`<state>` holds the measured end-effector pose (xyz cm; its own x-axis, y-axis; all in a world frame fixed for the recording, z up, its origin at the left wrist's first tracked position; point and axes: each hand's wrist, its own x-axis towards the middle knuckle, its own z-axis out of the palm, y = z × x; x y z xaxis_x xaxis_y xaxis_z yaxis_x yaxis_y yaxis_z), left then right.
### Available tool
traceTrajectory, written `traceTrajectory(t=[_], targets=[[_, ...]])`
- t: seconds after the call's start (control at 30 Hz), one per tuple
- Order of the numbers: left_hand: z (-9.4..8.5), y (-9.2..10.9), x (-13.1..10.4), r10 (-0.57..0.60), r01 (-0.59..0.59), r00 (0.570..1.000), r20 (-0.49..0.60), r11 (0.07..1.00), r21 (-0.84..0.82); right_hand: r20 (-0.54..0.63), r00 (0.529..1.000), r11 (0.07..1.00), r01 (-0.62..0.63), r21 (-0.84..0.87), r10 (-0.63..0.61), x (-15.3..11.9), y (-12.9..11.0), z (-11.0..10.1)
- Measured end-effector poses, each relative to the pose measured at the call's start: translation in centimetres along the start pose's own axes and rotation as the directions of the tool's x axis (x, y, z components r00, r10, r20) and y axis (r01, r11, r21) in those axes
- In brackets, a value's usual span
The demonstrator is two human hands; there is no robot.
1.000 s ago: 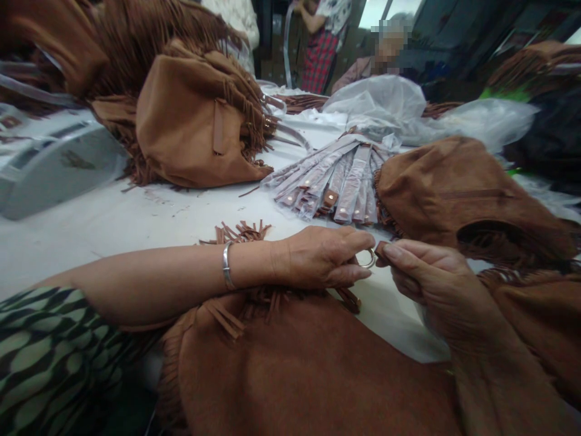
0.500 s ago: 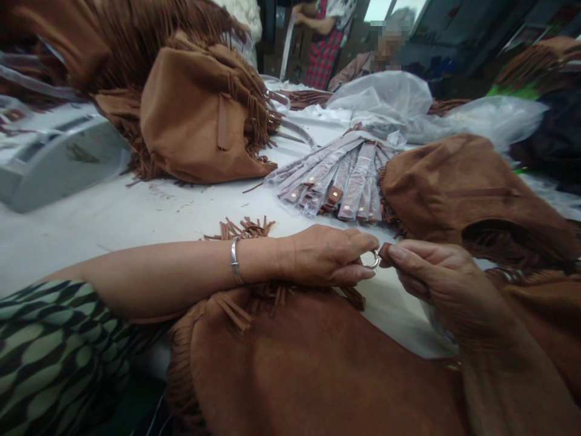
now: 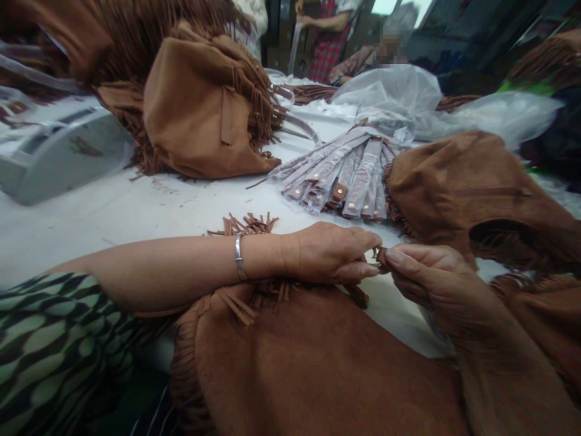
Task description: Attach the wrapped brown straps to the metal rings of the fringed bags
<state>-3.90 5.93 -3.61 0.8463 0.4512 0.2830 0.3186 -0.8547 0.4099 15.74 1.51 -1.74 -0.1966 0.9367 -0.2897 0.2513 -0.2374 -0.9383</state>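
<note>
My left hand, with a silver bracelet on its wrist, is closed around a small metal ring that shows at its fingertips. Between the thumb and fingers of my right hand is the end of a brown leather tab, which touches the ring. Whether the tab passes through the ring I cannot tell. Below both hands lies a brown suede bag with fringe along its left side, and my left forearm crosses its upper edge.
Plastic-wrapped straps fan out beyond my hands. A suede bag stands at the far left, another bag at the right. A grey tape dispenser sits left. Clear plastic bags and other people are at the back.
The leather tab has come up against the metal ring, which now shows less between my hands. My right hand has shifted slightly left. The whole view has moved a little.
</note>
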Motion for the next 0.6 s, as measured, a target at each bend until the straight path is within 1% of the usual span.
traceTrajectory(t=[0.1,0.2,0.27,0.33,0.4,0.47,0.53,0.6], targets=[[0.12,0.08,-0.01,-0.038,0.038,0.999,-0.016,0.999,-0.008,-0.005,1.000,0.998,0.016,-0.054,-0.016,-0.05,0.08,0.09],[0.40,0.01,-0.06,-0.087,0.085,0.994,-0.068,0.996,-0.027,0.005,1.000,0.994,0.021,-0.109,-0.020,0.00,0.19,0.21],[0.54,-0.13,-0.10,-0.130,0.126,0.986,-0.101,0.991,-0.042,0.000,1.000,0.993,0.031,-0.117,-0.031,0.03,0.27,0.35],[0.53,-0.27,-0.15,-0.151,0.142,0.983,-0.105,0.986,-0.090,-0.004,0.999,0.993,0.048,-0.107,-0.048,0.04,0.35,0.44],[0.34,-0.36,-0.19,-0.124,0.106,0.988,-0.087,0.977,-0.187,0.000,0.998,0.995,0.057,-0.084,-0.058,0.07,0.41,0.39],[0.09,-0.38,-0.21,-0.058,0.032,0.994,-0.094,0.965,-0.259,0.005,0.998,0.997,0.063,-0.048,-0.062,0.12,0.46,0.18],[-0.12,-0.36,-0.20,-0.009,-0.026,0.992,-0.126,0.963,-0.269,0.005,0.998,0.998,0.058,-0.019,-0.058,0.19,0.50,-0.12],[-0.18,-0.35,-0.18,0.004,-0.040,0.991,-0.134,0.961,-0.273,0.004,0.998,0.998,0.055,0.000,-0.055,0.27,0.58,-0.34]])
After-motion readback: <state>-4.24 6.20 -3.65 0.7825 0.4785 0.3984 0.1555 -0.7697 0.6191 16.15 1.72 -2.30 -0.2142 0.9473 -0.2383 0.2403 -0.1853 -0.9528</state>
